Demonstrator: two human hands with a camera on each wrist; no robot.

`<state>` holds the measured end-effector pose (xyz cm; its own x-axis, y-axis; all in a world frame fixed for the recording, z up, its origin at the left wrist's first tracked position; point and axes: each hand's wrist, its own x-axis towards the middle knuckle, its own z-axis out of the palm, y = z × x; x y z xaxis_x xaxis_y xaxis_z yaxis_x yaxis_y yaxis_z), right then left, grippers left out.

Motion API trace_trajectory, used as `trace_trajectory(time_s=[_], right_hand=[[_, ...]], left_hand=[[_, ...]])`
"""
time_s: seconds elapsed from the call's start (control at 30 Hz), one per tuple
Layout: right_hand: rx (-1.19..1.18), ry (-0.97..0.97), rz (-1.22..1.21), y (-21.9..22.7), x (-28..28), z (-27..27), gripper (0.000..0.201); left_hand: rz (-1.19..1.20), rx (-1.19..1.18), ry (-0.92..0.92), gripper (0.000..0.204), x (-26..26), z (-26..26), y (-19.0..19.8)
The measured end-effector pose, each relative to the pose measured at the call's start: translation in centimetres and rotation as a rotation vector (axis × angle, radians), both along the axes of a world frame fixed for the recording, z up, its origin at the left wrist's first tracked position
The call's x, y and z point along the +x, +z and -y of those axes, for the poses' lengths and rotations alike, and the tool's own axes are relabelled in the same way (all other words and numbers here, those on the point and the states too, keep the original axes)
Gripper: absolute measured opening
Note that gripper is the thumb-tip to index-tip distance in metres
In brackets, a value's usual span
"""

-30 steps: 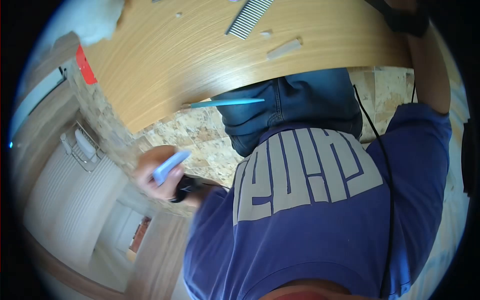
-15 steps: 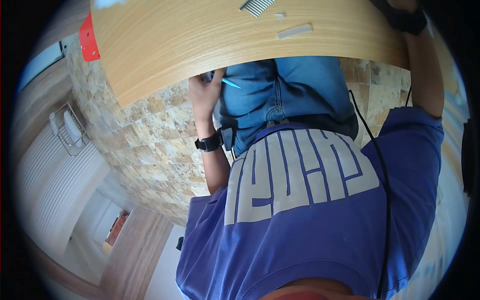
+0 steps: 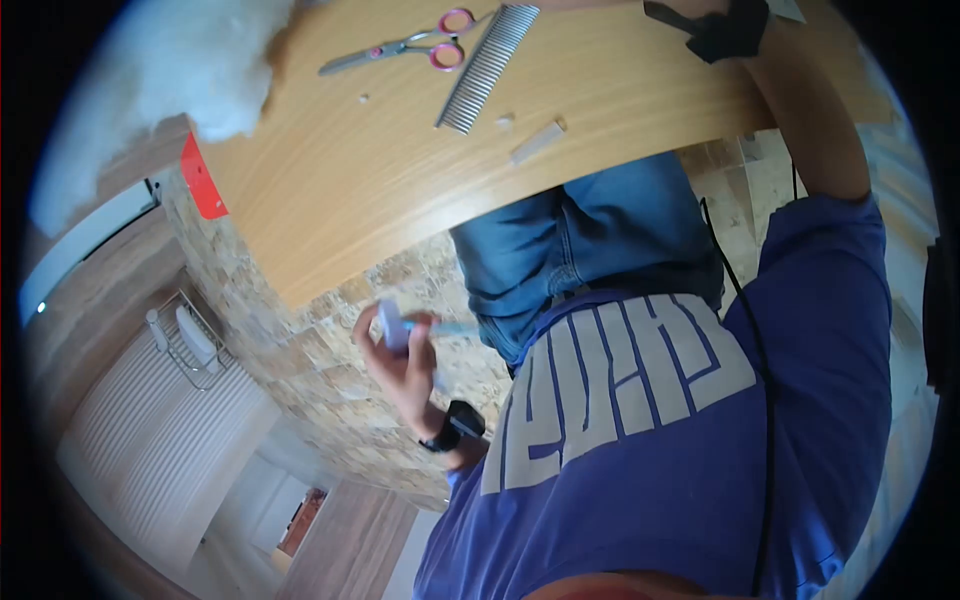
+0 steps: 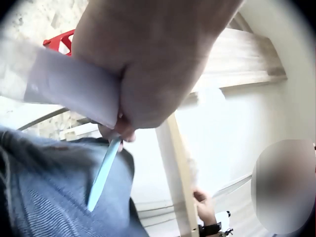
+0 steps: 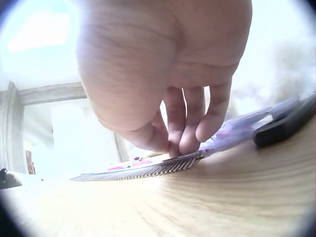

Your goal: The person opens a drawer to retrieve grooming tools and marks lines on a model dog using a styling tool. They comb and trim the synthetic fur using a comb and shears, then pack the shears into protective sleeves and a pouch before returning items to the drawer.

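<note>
In the head view my left hand (image 3: 395, 370) is raised over the floor beside my lap. It holds a flat pale lavender piece (image 3: 393, 325) and a slender light blue stick (image 3: 455, 328). From the left wrist, the stick's tapered end points down over my jeans, while the piece looks see-through toward its far end. My right hand (image 5: 168, 59) is over the table, fingers bent down and fingertips right at the end of a metal comb (image 5: 148, 170). The comb lies flat; most of this hand is cut off in the head view.
Pink-handled scissors (image 3: 400, 48) lie beside the comb. A small clear strip (image 3: 538, 143) is near the table's front edge. Fluffy white material (image 3: 200, 70) covers the table's left corner, above a red piece (image 3: 205, 180). A dark object (image 5: 284, 126) and purple packaging (image 5: 237, 132) sit beyond my right fingers.
My left hand went from out at the left to my lap, where the blue stick lay, then back out with the stick in it. The head view shifted, bringing the scissors in. My right hand stays at the table.
</note>
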<state>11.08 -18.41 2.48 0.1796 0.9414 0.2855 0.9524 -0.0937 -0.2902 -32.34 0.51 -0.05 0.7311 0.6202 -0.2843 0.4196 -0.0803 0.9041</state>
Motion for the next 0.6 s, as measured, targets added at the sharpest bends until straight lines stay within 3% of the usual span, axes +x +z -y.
trace_trajectory(time_s=[0.1,0.17,0.2,0.23,0.3,0.37,0.43,0.53,0.6], right_hand=[[0.034,0.020,0.041,0.1,-0.2,-0.2,0.015],[0.022,0.023,0.035,0.2,0.0,-0.5,0.017],[0.124,0.060,0.054,0.0,0.3,-0.5,0.017],[0.224,0.091,0.070,-0.9,0.5,-0.4,0.017],[0.256,0.053,0.068,-0.5,0.5,-0.1,0.017],[0.276,0.013,0.054,-0.6,0.2,0.3,0.016],[0.430,-0.031,0.107,-1.4,0.2,0.6,0.015],[0.417,-0.138,0.172,-2.6,0.7,0.1,0.018],[0.332,-0.165,0.167,-2.1,1.0,0.3,0.019]], left_hand=[[0.143,0.150,0.006,0.065,1.2,-0.1,5.9],[0.202,0.350,-0.027,0.066,3.0,-2.2,7.5],[0.244,0.420,-0.043,0.049,4.6,-3.2,7.9],[0.265,0.442,-0.060,0.049,6.7,-4.0,7.9],[-0.157,1.017,-0.377,0.033,11.7,-4.7,9.1],[-0.130,1.062,-0.523,0.020,16.4,-4.1,8.8],[-0.058,1.083,-0.616,0.021,19.4,-4.9,7.1],[-0.001,1.083,-0.828,0.019,23.2,-4.7,6.0],[0.033,1.070,-0.860,0.018,24.6,-4.1,5.5]])
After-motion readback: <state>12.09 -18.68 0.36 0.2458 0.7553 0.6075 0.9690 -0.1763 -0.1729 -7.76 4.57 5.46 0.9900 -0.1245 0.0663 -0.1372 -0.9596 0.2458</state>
